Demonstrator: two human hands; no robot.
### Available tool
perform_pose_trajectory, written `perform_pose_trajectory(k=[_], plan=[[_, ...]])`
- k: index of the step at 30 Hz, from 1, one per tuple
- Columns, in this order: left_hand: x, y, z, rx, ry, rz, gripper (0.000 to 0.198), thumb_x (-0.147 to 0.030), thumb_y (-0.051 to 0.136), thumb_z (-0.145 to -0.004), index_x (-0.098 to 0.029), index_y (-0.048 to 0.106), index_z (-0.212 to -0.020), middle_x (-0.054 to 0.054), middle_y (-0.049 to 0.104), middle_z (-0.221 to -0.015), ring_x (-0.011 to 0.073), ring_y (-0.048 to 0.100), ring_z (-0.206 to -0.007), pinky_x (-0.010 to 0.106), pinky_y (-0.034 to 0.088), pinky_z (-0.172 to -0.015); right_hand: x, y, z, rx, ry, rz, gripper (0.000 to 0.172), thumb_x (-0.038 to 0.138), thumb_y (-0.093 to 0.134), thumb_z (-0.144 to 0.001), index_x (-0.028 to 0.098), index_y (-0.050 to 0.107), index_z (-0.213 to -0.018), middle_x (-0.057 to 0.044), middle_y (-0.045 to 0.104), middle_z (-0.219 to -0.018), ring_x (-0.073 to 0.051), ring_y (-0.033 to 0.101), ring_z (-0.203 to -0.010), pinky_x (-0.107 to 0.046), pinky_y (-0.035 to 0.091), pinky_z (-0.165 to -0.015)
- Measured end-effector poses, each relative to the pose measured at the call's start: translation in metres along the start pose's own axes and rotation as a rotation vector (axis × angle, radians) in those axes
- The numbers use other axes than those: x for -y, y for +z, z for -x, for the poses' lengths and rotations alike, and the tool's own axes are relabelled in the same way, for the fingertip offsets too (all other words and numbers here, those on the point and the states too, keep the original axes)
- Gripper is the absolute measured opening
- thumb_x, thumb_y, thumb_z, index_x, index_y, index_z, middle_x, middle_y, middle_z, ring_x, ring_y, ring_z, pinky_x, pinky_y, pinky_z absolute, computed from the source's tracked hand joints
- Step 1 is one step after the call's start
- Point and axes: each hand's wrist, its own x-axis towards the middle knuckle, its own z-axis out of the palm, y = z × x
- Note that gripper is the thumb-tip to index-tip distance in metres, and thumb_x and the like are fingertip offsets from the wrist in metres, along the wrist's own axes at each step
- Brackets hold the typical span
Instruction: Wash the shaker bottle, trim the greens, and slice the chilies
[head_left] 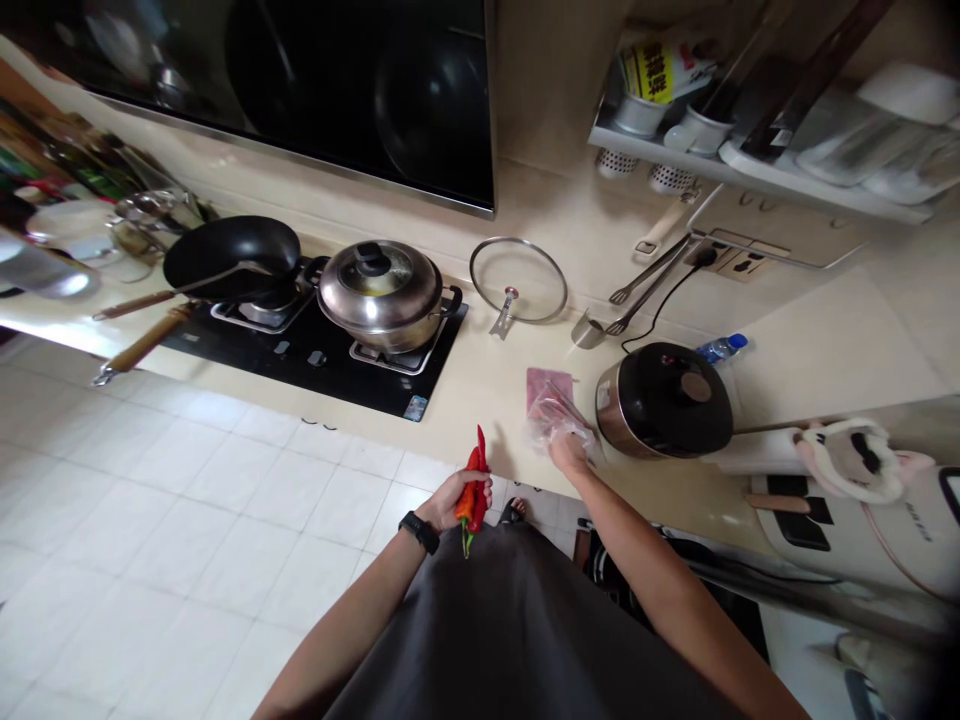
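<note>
Red chili peppers (472,492) with green stems are wrapped in the fingers of my left hand (453,496), held in front of my body near the counter's front edge. My right hand (568,450) is closed on a crumpled clear plastic bag (553,410) on the counter (480,400). Under and behind the bag lies a pink cloth (541,384). My right fingertips are partly hidden by the bag. A black and brown rice cooker (664,400) stands just right of this hand.
To the left, a lidded steel pot (381,295) and a black wok (232,255) sit on the black stove (330,365). A glass lid (517,280) stands against the wall. A blue-capped bottle (721,348) lies behind the cooker. A shelf (652,150) hangs above.
</note>
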Motion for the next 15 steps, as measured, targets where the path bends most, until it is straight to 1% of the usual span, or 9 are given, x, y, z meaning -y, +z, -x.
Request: perform_pose_trajectory(k=[2,3,6,8,9,11,13,15], plan=[[-0.001,0.003,0.0,-0.003,-0.014,0.014,0.014,-0.007,0.063,-0.083,-0.016,0.06,-0.094,-0.002,0.059,-0.068,0.0108,0.061,-0.056,0.025,0.058,-0.062,0.002,-0.008,0.01,0.061,0.068,0.068,0.027,0.01,0.054,-0.089,0.015,0.074,-0.107,-0.02,0.076,-0.097,-0.031,0.072,-0.091,-0.04,0.051,-0.081],[-0.002,0.005,0.001,-0.007,-0.022,0.02,0.013,-0.007,0.063,-0.083,-0.015,0.06,-0.093,-0.002,0.059,-0.068,0.0108,0.061,-0.056,0.025,0.059,-0.062,0.002,-0.012,0.016,0.086,0.072,0.097,0.028,0.01,0.054,-0.089,0.017,0.074,-0.107,-0.018,0.076,-0.098,-0.03,0.072,-0.09,-0.039,0.051,-0.08],[-0.004,0.009,0.002,-0.014,-0.046,0.031,0.011,-0.008,0.063,-0.085,-0.015,0.06,-0.093,-0.001,0.06,-0.069,0.0114,0.062,-0.056,0.025,0.058,-0.061,0.0,-0.023,0.044,0.101,-0.004,0.128,0.033,0.007,0.053,-0.087,0.022,0.072,-0.109,-0.013,0.076,-0.1,-0.028,0.072,-0.091,-0.037,0.052,-0.08],[-0.006,0.013,0.003,-0.008,-0.06,0.032,0.009,-0.009,0.063,-0.085,-0.014,0.06,-0.093,0.0,0.06,-0.069,0.0117,0.062,-0.056,0.025,0.058,-0.06,-0.001,-0.032,0.064,0.055,-0.063,0.064,0.033,0.007,0.053,-0.087,0.024,0.071,-0.108,-0.011,0.076,-0.103,-0.027,0.071,-0.094,-0.036,0.052,-0.081],[-0.006,0.014,0.004,-0.005,-0.066,0.027,0.009,-0.009,0.063,-0.086,-0.014,0.06,-0.092,0.0,0.06,-0.069,0.0117,0.062,-0.056,0.024,0.058,-0.06,-0.002,-0.036,0.073,0.009,-0.095,-0.01,0.03,0.01,0.053,-0.088,0.024,0.07,-0.106,-0.011,0.075,-0.105,-0.027,0.071,-0.096,-0.036,0.053,-0.082],[-0.007,0.019,0.006,0.001,-0.068,0.002,0.01,-0.009,0.065,-0.085,-0.014,0.06,-0.093,0.0,0.06,-0.069,0.0112,0.062,-0.056,0.023,0.057,-0.06,0.0,-0.045,0.089,-0.104,-0.13,-0.236,0.02,0.019,0.053,-0.092,0.025,0.069,-0.103,-0.009,0.075,-0.106,-0.027,0.071,-0.097,-0.036,0.054,-0.083],[-0.007,0.023,0.008,0.02,-0.042,-0.046,0.014,-0.009,0.068,-0.083,-0.014,0.061,-0.095,0.0,0.06,-0.069,0.0108,0.061,-0.057,0.023,0.058,-0.061,0.003,-0.053,0.101,-0.184,-0.067,-0.502,0.015,0.032,0.055,-0.094,0.025,0.067,-0.101,-0.008,0.076,-0.095,-0.025,0.072,-0.087,-0.035,0.056,-0.077],[-0.008,0.029,0.009,0.041,0.014,-0.122,0.019,-0.011,0.073,-0.081,-0.015,0.061,-0.096,-0.001,0.059,-0.07,0.0108,0.061,-0.057,0.024,0.057,-0.06,0.007,-0.06,0.109,-0.218,0.039,-0.727,0.02,0.042,0.06,-0.093,0.023,0.066,-0.095,-0.005,0.074,-0.077,-0.022,0.07,-0.071,-0.033,0.054,-0.067]])
